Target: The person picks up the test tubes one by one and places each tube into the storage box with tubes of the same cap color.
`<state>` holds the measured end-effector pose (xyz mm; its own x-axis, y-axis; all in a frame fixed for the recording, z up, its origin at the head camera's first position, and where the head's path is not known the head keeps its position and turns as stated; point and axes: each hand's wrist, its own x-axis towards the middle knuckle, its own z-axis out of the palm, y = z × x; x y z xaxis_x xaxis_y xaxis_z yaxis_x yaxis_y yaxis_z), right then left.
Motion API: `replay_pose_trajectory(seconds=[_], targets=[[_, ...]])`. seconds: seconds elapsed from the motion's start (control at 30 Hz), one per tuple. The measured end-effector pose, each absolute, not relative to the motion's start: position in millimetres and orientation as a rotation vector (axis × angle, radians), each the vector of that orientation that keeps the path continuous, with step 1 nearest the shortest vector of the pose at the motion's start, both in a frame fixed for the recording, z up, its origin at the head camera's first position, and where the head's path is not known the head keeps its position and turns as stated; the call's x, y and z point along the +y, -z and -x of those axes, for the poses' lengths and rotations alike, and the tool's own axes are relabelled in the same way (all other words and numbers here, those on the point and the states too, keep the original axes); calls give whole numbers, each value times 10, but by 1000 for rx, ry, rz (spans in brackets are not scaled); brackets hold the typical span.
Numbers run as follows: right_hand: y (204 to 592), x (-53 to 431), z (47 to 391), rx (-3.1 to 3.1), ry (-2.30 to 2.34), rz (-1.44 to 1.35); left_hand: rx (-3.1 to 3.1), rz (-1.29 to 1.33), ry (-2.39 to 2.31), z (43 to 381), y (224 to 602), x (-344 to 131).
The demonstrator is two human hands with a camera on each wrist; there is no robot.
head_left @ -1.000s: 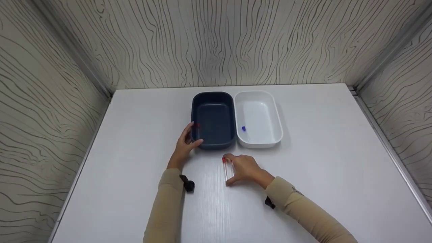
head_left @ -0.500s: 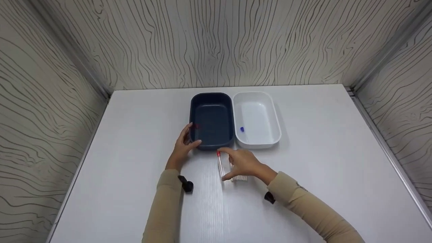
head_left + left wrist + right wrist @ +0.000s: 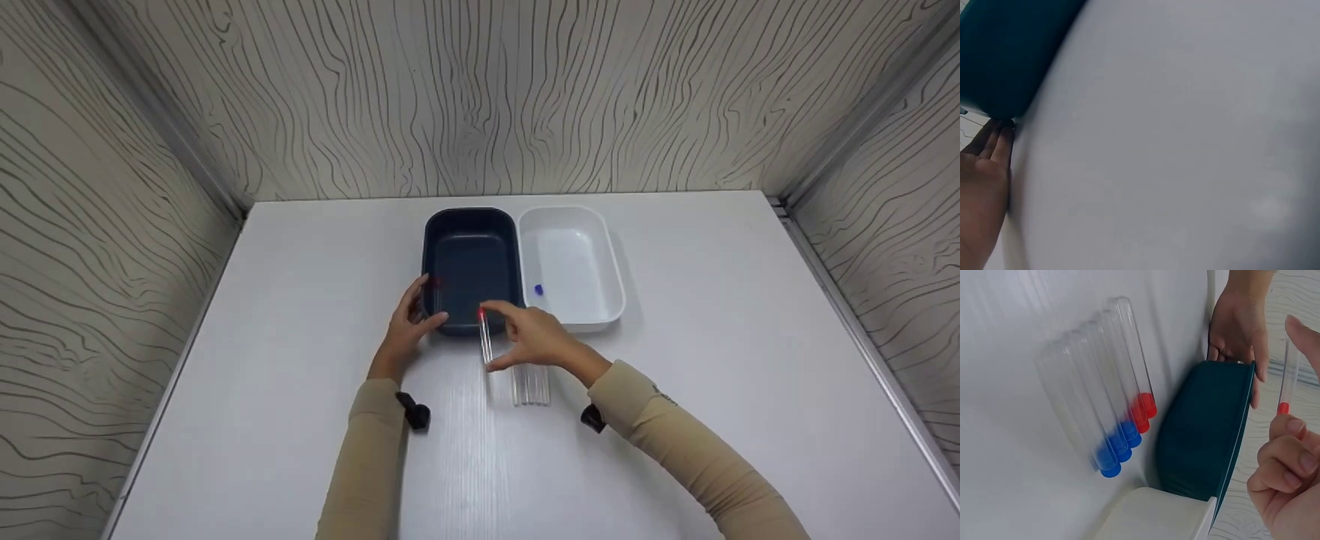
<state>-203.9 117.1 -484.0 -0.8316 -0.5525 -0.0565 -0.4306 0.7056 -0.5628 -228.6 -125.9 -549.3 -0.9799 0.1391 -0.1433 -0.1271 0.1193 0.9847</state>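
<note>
My right hand (image 3: 536, 335) pinches a clear test tube (image 3: 486, 341) by its two ends, thumb at the bottom and a finger at the red cap (image 3: 1283, 408). In the head view this tube overlaps the front rim of the dark blue box (image 3: 472, 262). My left hand (image 3: 405, 330) grips that box at its front left corner, thumb on the rim and fingers along the outer side. A red-capped tube (image 3: 439, 283) lies inside the dark box near the left wall. The white box (image 3: 574, 255) holds a blue-capped tube (image 3: 538, 289).
Several capped test tubes (image 3: 1086, 388), some red, some blue, lie in a row on the white table (image 3: 300, 337) in front of the boxes, partly under my right hand in the head view. The two boxes stand side by side. A patterned wall (image 3: 480, 97) rises behind them.
My right hand has lifted the red-capped tube from the row and carried it forward and slightly left to the dark box's front rim. The left hand keeps its place at the corner.
</note>
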Motion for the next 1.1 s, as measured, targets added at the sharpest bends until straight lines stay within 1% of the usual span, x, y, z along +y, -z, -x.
replay_pose_trajectory(seconds=[0.23, 0.63, 0.93, 1.1], targets=[[4845, 1146, 2226, 2697, 895, 700, 2205, 13, -1949, 2294, 5500, -1250], [4922, 1007, 2410, 2687, 956, 623, 2201, 52, -1921, 2301, 5514, -1261], [5017, 931, 2564, 2614, 1178, 495, 2189, 12, -1955, 2296, 5519, -1266], [5049, 875, 2633, 2586, 1241, 468, 2210, -62, -1962, 2297, 5526, -1265]])
